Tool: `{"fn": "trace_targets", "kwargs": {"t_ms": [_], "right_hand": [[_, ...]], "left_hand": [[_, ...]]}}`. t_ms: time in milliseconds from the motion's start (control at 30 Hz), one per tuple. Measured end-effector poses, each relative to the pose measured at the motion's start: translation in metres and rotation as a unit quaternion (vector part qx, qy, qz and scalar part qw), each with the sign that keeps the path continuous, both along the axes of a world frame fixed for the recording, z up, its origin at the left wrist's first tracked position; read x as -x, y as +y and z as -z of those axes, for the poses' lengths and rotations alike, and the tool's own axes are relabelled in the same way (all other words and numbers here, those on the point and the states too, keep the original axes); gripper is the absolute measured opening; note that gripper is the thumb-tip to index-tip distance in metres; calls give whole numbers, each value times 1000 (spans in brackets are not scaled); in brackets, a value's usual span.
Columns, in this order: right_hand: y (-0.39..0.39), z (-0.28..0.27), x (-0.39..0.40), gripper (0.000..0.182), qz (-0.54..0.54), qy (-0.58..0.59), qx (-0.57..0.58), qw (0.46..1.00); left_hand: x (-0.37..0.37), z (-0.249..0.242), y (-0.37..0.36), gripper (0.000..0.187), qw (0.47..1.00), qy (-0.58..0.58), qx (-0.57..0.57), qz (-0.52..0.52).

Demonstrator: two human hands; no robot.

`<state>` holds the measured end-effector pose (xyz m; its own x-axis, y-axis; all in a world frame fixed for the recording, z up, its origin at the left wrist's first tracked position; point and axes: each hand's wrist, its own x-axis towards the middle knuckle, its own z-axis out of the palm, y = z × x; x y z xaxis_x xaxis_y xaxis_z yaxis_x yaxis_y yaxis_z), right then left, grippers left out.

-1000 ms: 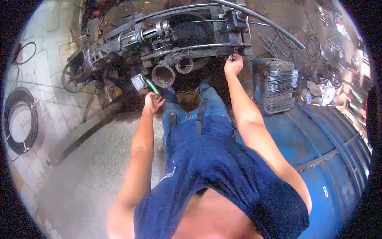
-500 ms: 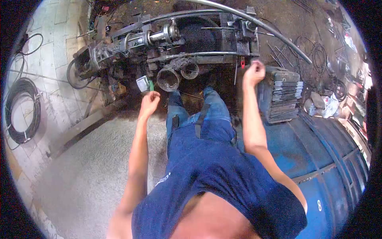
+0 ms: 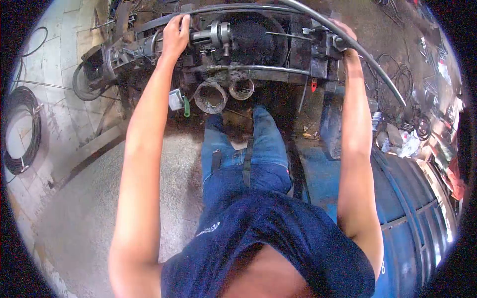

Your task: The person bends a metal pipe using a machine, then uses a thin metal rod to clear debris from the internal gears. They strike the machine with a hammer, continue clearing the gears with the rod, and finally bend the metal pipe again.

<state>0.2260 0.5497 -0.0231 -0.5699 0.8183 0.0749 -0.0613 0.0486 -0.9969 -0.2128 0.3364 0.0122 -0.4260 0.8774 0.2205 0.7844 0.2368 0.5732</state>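
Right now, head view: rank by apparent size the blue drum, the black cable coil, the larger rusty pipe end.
1. blue drum, though nearness to the camera inflates it
2. black cable coil, partly cut off by the frame edge
3. larger rusty pipe end

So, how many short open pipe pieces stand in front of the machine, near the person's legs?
2. The larger pipe piece is on the left, above the left knee; the smaller pipe piece touches its right side. Others may be hidden under the machine.

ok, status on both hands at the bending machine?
Left hand gripping the curved bar on the machine. Right hand on the long bent rod at the clamp. Nothing between hands and metal.
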Motion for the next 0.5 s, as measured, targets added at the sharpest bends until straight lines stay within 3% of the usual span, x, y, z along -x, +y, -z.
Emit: {"fn": "trace_targets", "kwargs": {"t_ms": [33,100,167,200,267,400,500], "right_hand": [[25,46,-15,39,-52,65,-140,987],[29,50,-13,40,-67,57,-177,980],[32,49,-13,42,-89,9,-250,964],[30,47,-11,42,-89,7,-248,965],[24,46,-5,37,-51,9,-291,955],[19,27,16,33,-99,72,-254,959],[12,18,24,29,-87,46,-262,960]], "left_hand": [[6,15,5,37,1000,-6,16,11],[6,24,9,50,998,-25,53,8],[1,19,14,50,995,-67,71,-4],[1,22,15,50,991,-107,85,-13],[1,27,16,47,996,-77,47,-1],[-3,20,15,46,996,-85,35,16],[0,25,16,43,997,-70,4,32]]}}
